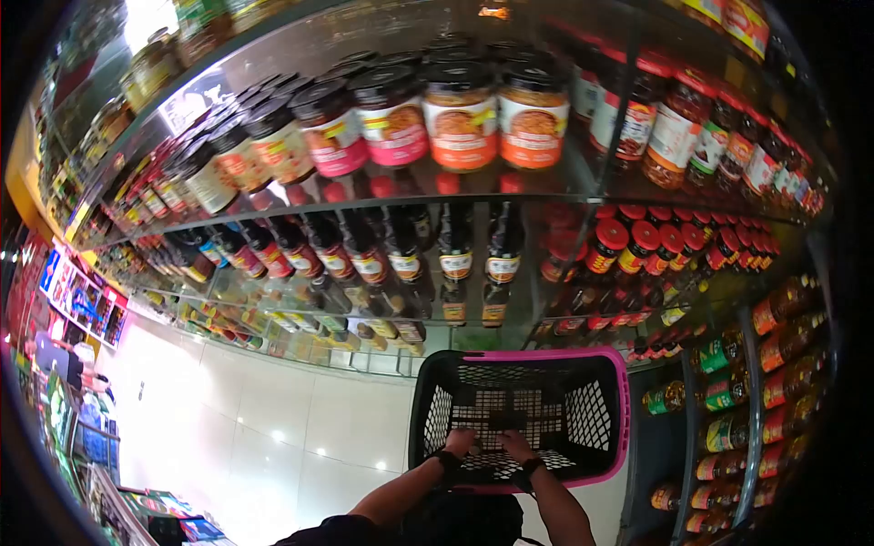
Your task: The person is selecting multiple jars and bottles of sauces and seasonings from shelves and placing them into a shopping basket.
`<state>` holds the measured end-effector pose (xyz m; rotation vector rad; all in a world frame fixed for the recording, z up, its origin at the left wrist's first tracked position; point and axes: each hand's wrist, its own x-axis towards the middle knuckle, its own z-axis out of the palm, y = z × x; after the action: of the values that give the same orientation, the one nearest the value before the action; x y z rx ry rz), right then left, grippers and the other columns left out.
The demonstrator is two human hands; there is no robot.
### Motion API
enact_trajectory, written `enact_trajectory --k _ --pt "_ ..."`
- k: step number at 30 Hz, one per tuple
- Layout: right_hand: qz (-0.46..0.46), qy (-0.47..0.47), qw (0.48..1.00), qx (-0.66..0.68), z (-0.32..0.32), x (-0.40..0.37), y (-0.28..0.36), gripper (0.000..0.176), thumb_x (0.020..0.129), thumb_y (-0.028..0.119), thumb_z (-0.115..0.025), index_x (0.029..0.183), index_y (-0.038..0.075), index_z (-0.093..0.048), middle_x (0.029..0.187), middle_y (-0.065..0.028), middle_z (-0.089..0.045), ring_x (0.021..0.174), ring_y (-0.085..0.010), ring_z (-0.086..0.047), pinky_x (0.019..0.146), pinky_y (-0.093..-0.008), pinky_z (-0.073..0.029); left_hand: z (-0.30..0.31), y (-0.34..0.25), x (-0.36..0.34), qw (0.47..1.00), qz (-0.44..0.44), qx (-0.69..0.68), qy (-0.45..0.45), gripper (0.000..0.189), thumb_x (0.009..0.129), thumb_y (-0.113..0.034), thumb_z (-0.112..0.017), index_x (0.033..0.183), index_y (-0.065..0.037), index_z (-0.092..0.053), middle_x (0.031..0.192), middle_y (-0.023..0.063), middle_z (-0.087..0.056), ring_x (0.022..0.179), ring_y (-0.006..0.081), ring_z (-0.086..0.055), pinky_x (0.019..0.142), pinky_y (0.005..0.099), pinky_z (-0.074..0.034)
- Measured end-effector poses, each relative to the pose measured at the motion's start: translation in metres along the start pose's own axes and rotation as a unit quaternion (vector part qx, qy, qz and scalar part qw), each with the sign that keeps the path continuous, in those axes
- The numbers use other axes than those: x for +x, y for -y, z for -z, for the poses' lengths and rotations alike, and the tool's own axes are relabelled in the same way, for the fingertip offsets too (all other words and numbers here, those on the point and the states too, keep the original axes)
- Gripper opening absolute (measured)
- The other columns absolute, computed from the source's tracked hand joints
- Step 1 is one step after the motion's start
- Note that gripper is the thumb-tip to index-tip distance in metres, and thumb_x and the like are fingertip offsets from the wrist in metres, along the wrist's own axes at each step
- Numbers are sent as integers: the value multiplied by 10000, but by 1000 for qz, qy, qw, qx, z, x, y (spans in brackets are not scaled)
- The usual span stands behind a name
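Note:
A black shopping basket [623, 409] with a pink rim and lattice walls is in front of me at the lower middle. No goods show inside it. My left hand [462, 442] is closed at the near side of the basket, its wrist wearing a dark band. Just to the right, my right hand [517, 446] is closed at the same side, also with a dark band at the wrist. Both hands appear to grip the basket, but the dark part inside their fingers is hard to make out.
Glass shelves ahead carry rows of black-lidded jars [460, 123], dark sauce bottles [455, 244] and red-lidded jars [645, 241]. A rack of oil bottles [726, 432] stands close on the right. Pale floor tiles [309, 409] lie left of the basket.

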<state>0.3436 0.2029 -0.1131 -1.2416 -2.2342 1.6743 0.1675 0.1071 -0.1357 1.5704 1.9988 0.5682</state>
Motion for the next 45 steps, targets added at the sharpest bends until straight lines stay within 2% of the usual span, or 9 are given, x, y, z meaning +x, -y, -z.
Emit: enact_trajectory --k 4,7,9,13,16,20,28,38,45 --pt "-89 -42 964 245 4 -18 30 290 828 312 -532 817 27 -583 674 -51 -559 629 -166 -553 566 -338 -419 19 -12 -7 928 142 -338 -71 297 795 -239 -517 945 -4 -621 819 100 -632 741 197 -593 632 342 -441" --pt "81 -148 968 -184 -19 18 -63 180 799 218 -575 861 49 -589 704 -23 -571 648 -169 -572 577 -346 -440 62 -31 -7 839 281 -456 -95 292 796 -262 -525 914 -17 -633 776 91 -628 709 170 -586 623 311 -436" --pt "82 -289 948 104 -38 21 -58 119 767 105 -588 872 50 -583 709 -15 -575 632 -182 -575 574 -335 -452 75 -24 -7 819 302 -473 -120 277 799 -251 -528 907 -17 -631 763 71 -622 687 154 -570 616 298 -430" --pt "127 -242 886 -374 -44 35 -47 166 741 10 -571 906 17 -565 800 -51 -570 722 -167 -550 655 -260 -438 118 -4 -9 713 284 -605 -212 217 813 -199 -530 874 -9 -617 747 22 -602 664 114 -516 622 272 -419" --pt "80 -341 936 -33 -32 11 113 259 786 119 -548 1004 -19 -559 979 -181 -564 892 -318 -537 784 -383 -430 182 3 -6 675 249 -626 -301 189 813 -167 -530 890 -8 -596 788 43 -588 726 116 -502 683 264 -409" --pt "282 -454 845 -4 -14 5 301 288 756 -32 -537 1043 -7 -519 989 -88 -548 887 -178 -524 803 -299 -417 292 -2 -9 678 141 -549 -468 65 827 -81 -492 858 -28 -511 779 19 -524 748 112 -483 707 242 -392" --pt "400 -392 828 1 23 82 461 367 778 50 -569 1126 -3 -466 1087 -150 -522 1006 -286 -511 867 -344 -397 431 -22 37 702 -116 -567 -416 104 845 -59 -478 942 -33 -506 827 -8 -496 747 73 -439 682 216 -365" --pt "400 -331 850 87 44 162 511 451 840 242 -569 1180 -11 -413 1115 -193 -533 1051 -312 -496 893 -353 -368 493 -59 97 830 -136 -299 -450 503 808 -193 -572 1205 53 -383 1156 241 -498 1076 335 -495 885 364 -395" --pt "378 -334 862 38 48 164 526 463 842 279 -568 1168 -12 -414 1093 -201 -545 1034 -334 -506 858 -366 -388 509 -52 127 827 -219 -397 -334 400 846 -144 -576 1191 -5 -430 1076 79 -559 958 141 -510 830 278 -409"
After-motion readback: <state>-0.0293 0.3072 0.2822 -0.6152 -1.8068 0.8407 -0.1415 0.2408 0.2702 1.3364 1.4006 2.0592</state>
